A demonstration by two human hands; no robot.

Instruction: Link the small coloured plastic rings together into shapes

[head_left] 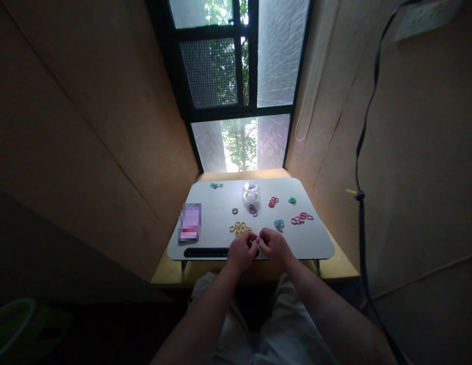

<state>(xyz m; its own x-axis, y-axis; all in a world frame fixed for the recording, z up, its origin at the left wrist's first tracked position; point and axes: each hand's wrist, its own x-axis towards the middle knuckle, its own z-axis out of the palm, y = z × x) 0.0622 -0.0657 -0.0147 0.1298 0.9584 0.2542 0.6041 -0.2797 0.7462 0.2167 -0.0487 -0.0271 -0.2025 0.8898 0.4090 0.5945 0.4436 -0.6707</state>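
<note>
My left hand (242,251) and my right hand (274,246) meet above the front edge of a white lap table (215,208). Thumbs and fingertips of both are pinched together around something tiny, too small to make out. Just beyond my left hand lies a cluster of yellow rings (240,226). Blue rings (279,223) are heaped beyond my right hand, with red rings (298,220) to their right. Farther back are another red group (273,202), a green bunch (292,200), purple rings (253,210) and dark rings (234,211).
A clear plastic jar (251,194) stands at the back middle. Green rings (214,186) lie at the back left. A blurred purple-pink rectangle (190,222) rests on the left side. A dark slot (205,252) runs along the front. A black cord (359,152) hangs at right.
</note>
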